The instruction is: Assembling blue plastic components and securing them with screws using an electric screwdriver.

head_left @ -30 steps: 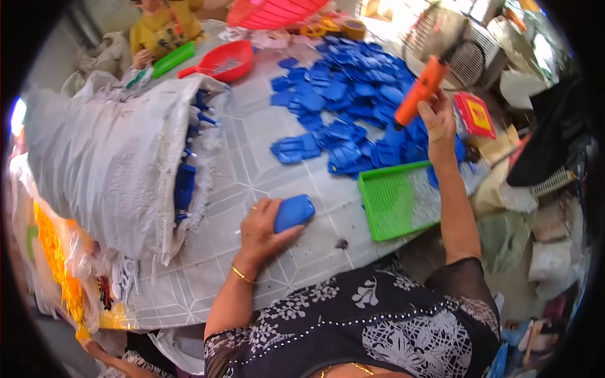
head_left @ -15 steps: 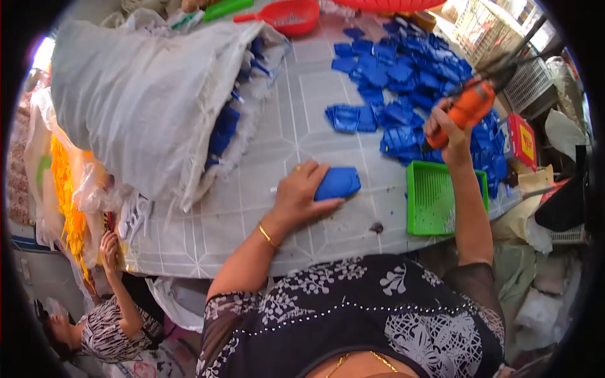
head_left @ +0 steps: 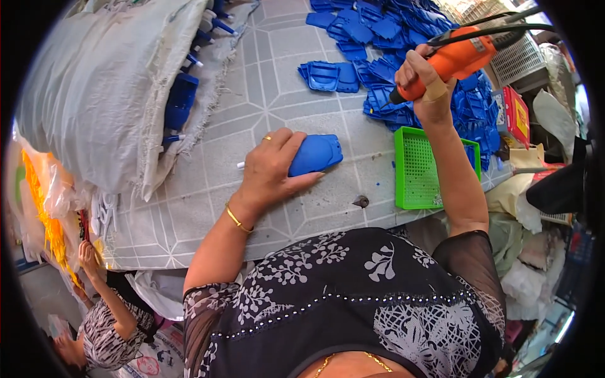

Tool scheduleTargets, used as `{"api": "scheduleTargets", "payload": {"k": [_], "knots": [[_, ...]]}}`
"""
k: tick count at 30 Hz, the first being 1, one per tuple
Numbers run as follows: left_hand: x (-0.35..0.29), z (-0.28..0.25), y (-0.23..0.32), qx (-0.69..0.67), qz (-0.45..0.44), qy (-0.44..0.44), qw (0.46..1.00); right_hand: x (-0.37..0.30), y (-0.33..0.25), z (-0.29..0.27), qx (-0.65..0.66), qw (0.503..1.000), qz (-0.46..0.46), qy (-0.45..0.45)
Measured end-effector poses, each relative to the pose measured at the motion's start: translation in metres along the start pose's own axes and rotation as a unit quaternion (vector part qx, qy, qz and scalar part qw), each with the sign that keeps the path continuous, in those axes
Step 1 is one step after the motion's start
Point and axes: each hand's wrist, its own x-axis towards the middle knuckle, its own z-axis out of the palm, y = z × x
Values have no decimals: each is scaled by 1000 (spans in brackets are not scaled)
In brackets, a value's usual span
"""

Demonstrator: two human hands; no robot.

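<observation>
While a co-worker's hand (head_left: 89, 257) is showing far to the left of the green tray (head_left: 400, 170), a whitish sack (head_left: 107, 94) is lying on its side, also well left of the tray, with blue parts (head_left: 181, 101) poking out at its mouth. Nearer the tray, on its left, the left hand (head_left: 271, 165) is gripping a blue plastic piece (head_left: 318, 154): the index finger is lying over its upper left side, the thumb is running along its near edge, and its right end is sticking out beyond the fingers toward the tray. A heap of blue pieces (head_left: 365, 25) is spreading beyond the tray. Above the tray's far side, the right hand (head_left: 432, 91) is wrapping its fingers around an orange power tool (head_left: 450, 60), whose dark tip is pointing down-left. A red box (head_left: 517, 116) is standing to the tray's right.
</observation>
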Motion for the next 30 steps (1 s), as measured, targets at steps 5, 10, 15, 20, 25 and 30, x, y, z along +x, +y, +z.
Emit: {"api": "scheduleTargets", "payload": {"k": [5, 10, 15, 20, 25, 30], "knots": [[1, 0, 3, 9, -5, -13, 1000, -26, -28, -17, -17, 1000, 5, 21], [2, 4, 1, 5, 7, -17, 1000, -53, -47, -41, -24, 994, -74, 77], [3, 7, 0, 2, -6, -15, 1000, -80, -70, -51, -38, 994, -33, 100], [4, 8, 4, 14, -9, -15, 1000, -110, -66, -58, -123, 982, -9, 144], [4, 8, 3, 5, -9, -18, 1000, -115, -65, -74, -92, 983, -34, 156], [6, 9, 3, -8, -11, -19, 1000, -114, -64, -78, -100, 981, -26, 162]]}}
